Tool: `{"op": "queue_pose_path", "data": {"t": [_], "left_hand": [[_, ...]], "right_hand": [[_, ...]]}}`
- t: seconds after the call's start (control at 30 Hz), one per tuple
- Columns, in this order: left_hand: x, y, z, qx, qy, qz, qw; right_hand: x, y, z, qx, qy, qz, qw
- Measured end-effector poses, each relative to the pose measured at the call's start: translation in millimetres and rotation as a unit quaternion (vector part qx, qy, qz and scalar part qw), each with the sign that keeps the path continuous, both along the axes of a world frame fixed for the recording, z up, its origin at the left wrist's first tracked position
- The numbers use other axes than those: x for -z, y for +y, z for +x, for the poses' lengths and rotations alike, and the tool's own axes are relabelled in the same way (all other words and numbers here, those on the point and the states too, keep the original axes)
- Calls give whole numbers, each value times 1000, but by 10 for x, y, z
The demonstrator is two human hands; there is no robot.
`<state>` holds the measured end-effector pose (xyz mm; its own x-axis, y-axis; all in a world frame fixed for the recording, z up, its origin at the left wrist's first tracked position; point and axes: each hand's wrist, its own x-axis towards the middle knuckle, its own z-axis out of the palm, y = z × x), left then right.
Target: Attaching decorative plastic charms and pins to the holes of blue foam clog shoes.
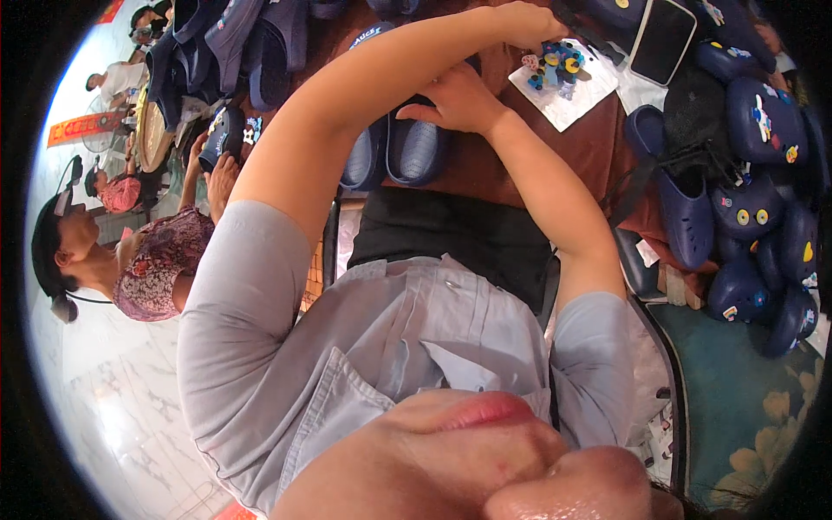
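Note:
My left arm reaches across to the upper right. My left hand (530, 26) is beside a pile of small colourful shoe charms (556, 68) on a white sheet (563, 106). Its fingers are curled together; whatever they may hold is too small to make out. Below that forearm, my right hand (464, 100) is over the front of a navy clog (416, 154), thumb stretched out. My left forearm hides its fingertips, so I cannot see whether it grips the clog. A second navy clog (362, 160) stands alongside, partly covered by my arm.
Navy clogs (230, 43) crowd the table's far left. More charm-decorated clogs (767, 120) are piled at the right, near a white-framed dark-screened device (663, 42). On my left, a co-worker (156, 260) handles a navy clog (223, 139). Brown cloth (485, 178) covers the table.

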<state>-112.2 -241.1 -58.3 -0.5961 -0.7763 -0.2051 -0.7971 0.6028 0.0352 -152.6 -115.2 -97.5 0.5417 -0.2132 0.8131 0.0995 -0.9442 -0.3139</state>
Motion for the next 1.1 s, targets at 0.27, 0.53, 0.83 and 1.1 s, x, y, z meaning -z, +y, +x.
{"op": "queue_pose_path", "data": {"t": [0.27, 0.53, 0.83, 1.1], "left_hand": [[-34, 56, 51, -23, 18, -24, 999], [-650, 323, 361, -99, 77, -44, 991], [-1084, 1437, 2098, -254, 343, -120, 897], [-140, 2909, 2259, -497, 654, -79, 565]], "right_hand": [[-39, 18, -43, 16, 90, 25, 996], [-150, -53, -108, 15, 42, -12, 999], [-62, -357, -191, 144, -95, 60, 983], [-47, -213, -94, 80, -36, 105, 991]]}}
